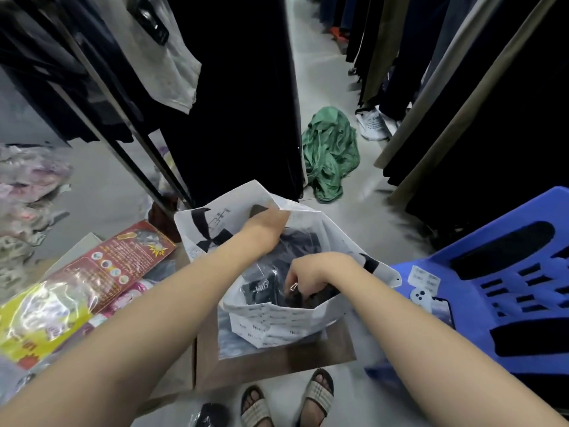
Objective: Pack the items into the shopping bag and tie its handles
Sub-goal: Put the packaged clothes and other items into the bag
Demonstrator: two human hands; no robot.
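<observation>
A white shopping bag [271, 322] with black bow prints and small lettering stands open on a brown cardboard box [277, 362]. My left hand [268, 223] grips the bag's far rim and holds it up. My right hand [311, 275] is inside the bag's mouth, fingers closed on a dark item in clear wrap [264, 285]. More dark clothing [300, 241] lies packed in the bag under it.
A blue plastic stool [508, 291] at the right carries a phone [431, 300] and paper labels. Packaged goods, red [123, 260] and yellow [37, 318], lie at the left. A green cloth [331, 152] is on the floor between hanging dark garments. My sandalled feet [286, 399] are below.
</observation>
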